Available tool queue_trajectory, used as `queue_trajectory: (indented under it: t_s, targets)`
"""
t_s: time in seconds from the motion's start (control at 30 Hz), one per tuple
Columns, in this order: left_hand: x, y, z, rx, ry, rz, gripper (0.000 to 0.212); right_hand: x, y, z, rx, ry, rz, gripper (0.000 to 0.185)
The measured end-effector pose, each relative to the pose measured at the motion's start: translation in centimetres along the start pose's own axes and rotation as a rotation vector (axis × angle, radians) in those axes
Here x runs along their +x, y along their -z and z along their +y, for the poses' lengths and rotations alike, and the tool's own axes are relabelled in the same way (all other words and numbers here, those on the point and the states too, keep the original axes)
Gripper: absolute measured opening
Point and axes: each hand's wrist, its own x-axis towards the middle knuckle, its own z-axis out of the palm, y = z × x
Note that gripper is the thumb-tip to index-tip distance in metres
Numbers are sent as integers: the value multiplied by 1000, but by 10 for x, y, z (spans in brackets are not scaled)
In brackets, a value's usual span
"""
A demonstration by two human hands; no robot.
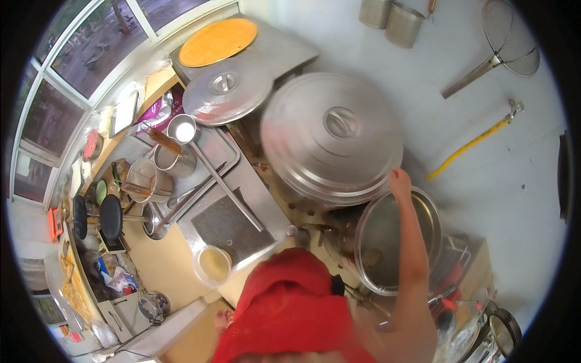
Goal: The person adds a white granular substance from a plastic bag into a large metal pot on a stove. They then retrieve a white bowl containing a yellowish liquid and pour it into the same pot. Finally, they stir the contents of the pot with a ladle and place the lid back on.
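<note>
A large round metal pot lid (299,149) covers the pot below it. My right hand (400,183), arm stretched forward, is at the lid's right edge, with fingers curled; whether it grips the rim or the neighbouring pot's rim is unclear. Under my forearm stands an uncovered metal stockpot (379,236) with dark liquid in it. My left hand (223,319) hangs low beside my red clothing, partly hidden, its fingers seemingly holding nothing. A clear plastic tub of yellowish liquid (214,265) stands on the counter in front of me.
A long-handled ladle (183,129) and strainer baskets (150,179) lie on the left steel counter. A smaller metal lid (227,93) and an orange round board (218,41) are farther back. A wire skimmer (497,56) and yellow hose (470,146) hang on the wall.
</note>
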Motion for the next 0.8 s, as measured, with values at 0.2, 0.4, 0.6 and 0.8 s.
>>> queue_trajectory:
  t_s: [0.2,0.4,0.6,0.8]
  targets:
    - [15,3,-9,104,-30,63,8,15,45,-71,249,58,26,32]
    - [11,13,-27,209,-25,93,6,81,136,-18,403,-116,480,61]
    - [22,17,-29,333,-18,68,5,137,203,76,107,-244,730,76]
    - [34,44,-17,-42,98,-47,7,166,203,78,368,-246,451,59]
